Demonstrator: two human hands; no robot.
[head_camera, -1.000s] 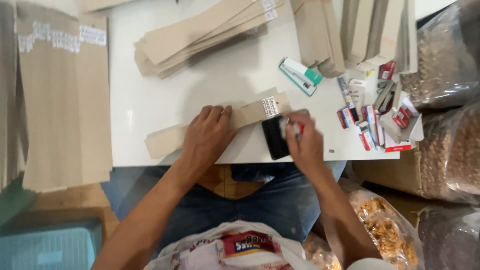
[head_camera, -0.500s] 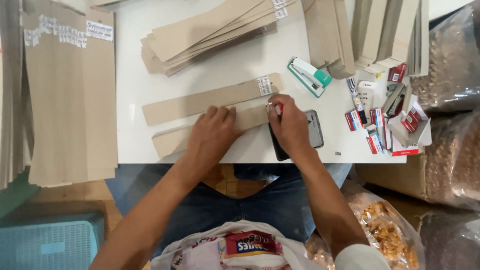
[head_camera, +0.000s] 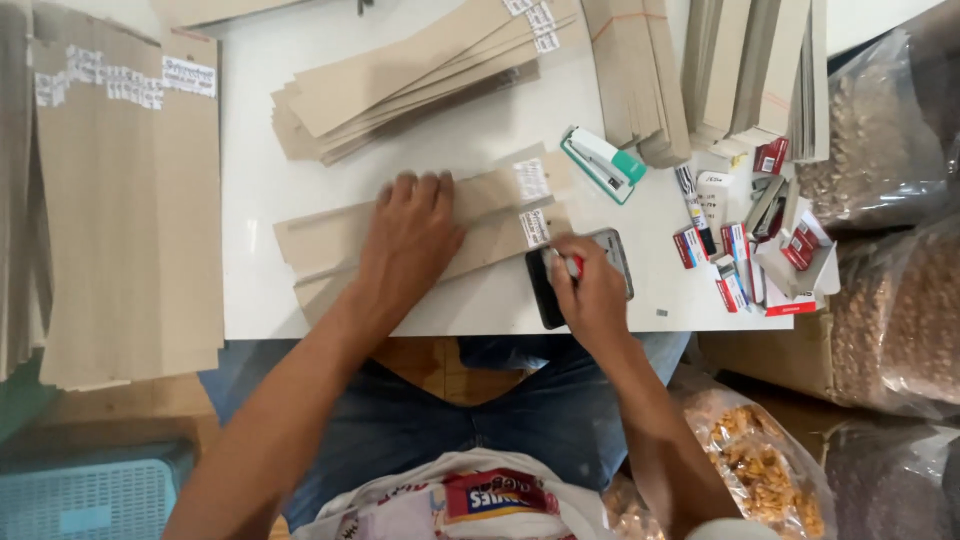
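Two long brown cardboard strips (head_camera: 440, 235) lie side by side on the white desk (head_camera: 250, 200), their long axis running from near left to far right, white labels at the right ends. My left hand (head_camera: 410, 235) presses flat and open on their middle. My right hand (head_camera: 590, 290), just right of the nearer label, pinches a small red object (head_camera: 575, 264) over a dark phone (head_camera: 580, 275).
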